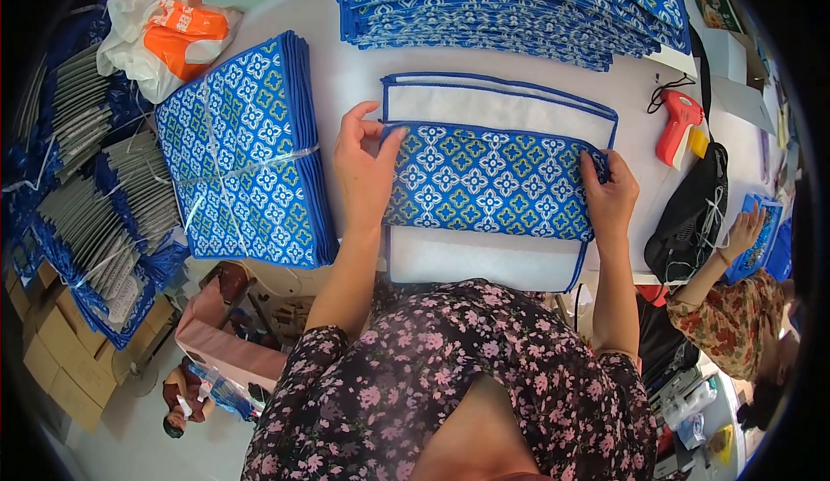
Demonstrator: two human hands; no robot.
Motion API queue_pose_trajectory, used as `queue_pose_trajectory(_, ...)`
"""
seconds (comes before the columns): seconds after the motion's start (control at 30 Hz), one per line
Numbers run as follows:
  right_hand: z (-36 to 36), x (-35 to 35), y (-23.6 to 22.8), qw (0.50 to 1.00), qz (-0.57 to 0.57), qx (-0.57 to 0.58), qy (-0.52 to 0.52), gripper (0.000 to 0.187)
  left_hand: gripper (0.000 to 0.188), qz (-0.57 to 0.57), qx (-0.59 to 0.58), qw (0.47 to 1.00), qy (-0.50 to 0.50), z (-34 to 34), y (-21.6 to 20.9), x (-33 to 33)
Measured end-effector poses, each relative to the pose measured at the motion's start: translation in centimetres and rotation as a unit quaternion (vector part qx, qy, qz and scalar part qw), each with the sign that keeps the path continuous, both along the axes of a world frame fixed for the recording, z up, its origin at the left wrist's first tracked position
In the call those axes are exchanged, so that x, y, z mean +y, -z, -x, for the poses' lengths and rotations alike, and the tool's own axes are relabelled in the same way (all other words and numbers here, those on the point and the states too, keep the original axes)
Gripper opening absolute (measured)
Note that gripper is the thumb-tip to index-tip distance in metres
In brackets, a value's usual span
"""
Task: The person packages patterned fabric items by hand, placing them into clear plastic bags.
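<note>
A cloth mat [488, 183] with a blue, white and green flower pattern lies partly folded in front of me, its edges bound in blue. Its plain white side [484, 252] shows below the patterned fold, and more white layers [493, 105] show above it. My left hand [365, 161] pinches the upper left corner of the fold between thumb and fingers. At the upper right corner, my right hand [612, 189] grips the same folded edge. The mat's lower edge reaches the front of the table, close to my body.
Left stands a tied stack of folded mats [242, 152]; a taller pile [510, 14] lies beyond. A plastic bag [169, 31] sits far left. On the right are a red tool [677, 127] and a black pouch [692, 213]. Another person's hand [745, 229] rests on a blue item.
</note>
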State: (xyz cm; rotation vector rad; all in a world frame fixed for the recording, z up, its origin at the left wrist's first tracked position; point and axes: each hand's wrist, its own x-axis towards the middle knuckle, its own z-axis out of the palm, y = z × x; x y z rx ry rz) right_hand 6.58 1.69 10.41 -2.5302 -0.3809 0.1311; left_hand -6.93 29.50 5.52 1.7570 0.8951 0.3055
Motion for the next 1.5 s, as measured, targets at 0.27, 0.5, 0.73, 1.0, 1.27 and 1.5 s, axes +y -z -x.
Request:
queue_pose_trajectory(0.27, 0.4, -0.1, -0.3, 1.000, -0.001, 0.001, 0.013, 0.018, 0.036, -0.018, 0.011, 1.000, 0.010, 0.2, -0.2, 0.0)
queue_pose_trajectory(0.5, 0.3, -0.1, -0.4, 1.000, 0.000, 0.009, 0.016, 0.017, 0.035, -0.043, 0.025, 0.999, -0.006, 0.0, -0.2, -0.5)
queue_pose_trajectory(0.73, 0.0, -0.2, -0.5, 1.000, 0.007, 0.000, 0.006, 0.018, 0.035, -0.142, 0.025, 0.990, 0.003, -0.1, -1.2, -1.1)
queue_pose_trajectory(1.0, -0.5, -0.4, -0.1, 1.000, 0.008, -0.023, -0.007, 0.018, 0.046, -0.248, -0.112, 0.928, 0.253, 1.4, -3.3, -5.2)
queue_pose_trajectory(1.27, -0.5, -1.8, -0.8, 0.990, 0.084, -0.111, -0.040, 0.024, 0.065, -0.323, 0.031, 0.891, 0.317, 0.9, -0.9, -8.9)
queue_pose_trajectory(1.5, 8.0, 6.9, 2.6, 0.968, 0.052, -0.095, -0.225, 0.071, 0.064, -0.367, 0.026, 0.873, 0.319, 3.2, 1.2, -4.6)
